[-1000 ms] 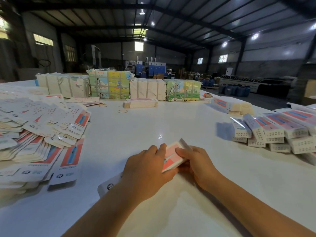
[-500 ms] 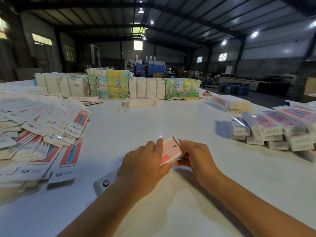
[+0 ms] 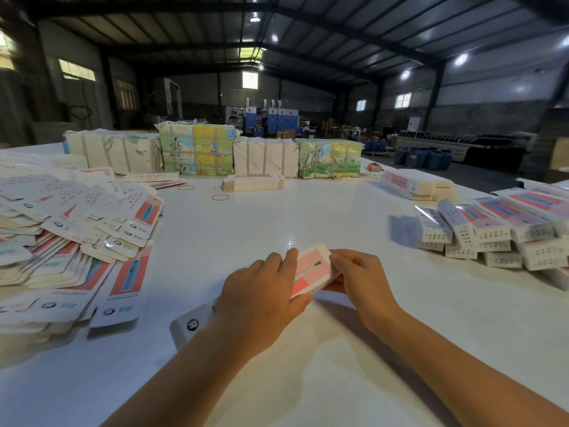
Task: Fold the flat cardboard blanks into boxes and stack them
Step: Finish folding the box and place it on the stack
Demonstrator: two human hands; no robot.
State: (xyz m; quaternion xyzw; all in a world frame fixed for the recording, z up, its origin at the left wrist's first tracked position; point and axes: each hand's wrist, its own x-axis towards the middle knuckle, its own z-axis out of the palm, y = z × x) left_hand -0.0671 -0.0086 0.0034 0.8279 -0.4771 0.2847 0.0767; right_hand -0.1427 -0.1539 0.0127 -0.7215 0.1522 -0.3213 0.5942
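Note:
A long white cardboard box (image 3: pixel 311 269) with a pink and red panel lies across the middle of the white table (image 3: pixel 308 211), partly formed. My left hand (image 3: pixel 261 288) grips its middle from above, covering most of it; the box's white near end pokes out below my wrist. My right hand (image 3: pixel 360 278) pinches the far end of the box with its fingertips. A spread heap of flat blanks (image 3: pixel 70 241) lies at the left. Folded boxes (image 3: pixel 492 232) are stacked in rows at the right.
Wrapped bundles (image 3: pixel 197 149) stand in a row along the table's far edge, with a small strapped stack of blanks (image 3: pixel 252 182) and two rubber bands (image 3: pixel 220 197) in front. Another folded box (image 3: pixel 415 186) lies at the far right. Beyond is a dim warehouse.
The box has lifted and shifted slightly away from me. My right fingers have moved up onto its far end, while my left hand keeps its grip.

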